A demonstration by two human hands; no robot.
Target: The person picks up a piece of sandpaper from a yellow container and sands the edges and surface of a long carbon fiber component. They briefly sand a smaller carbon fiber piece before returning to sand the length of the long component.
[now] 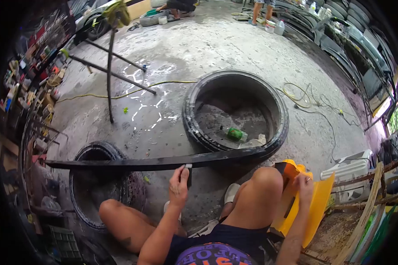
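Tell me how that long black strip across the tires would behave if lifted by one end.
The long black strip is thin for its length, so it would probably sag and flex. It looks light. One end rests on the large tire, steadied by the left hand with a dark tool, so a push might slide it.
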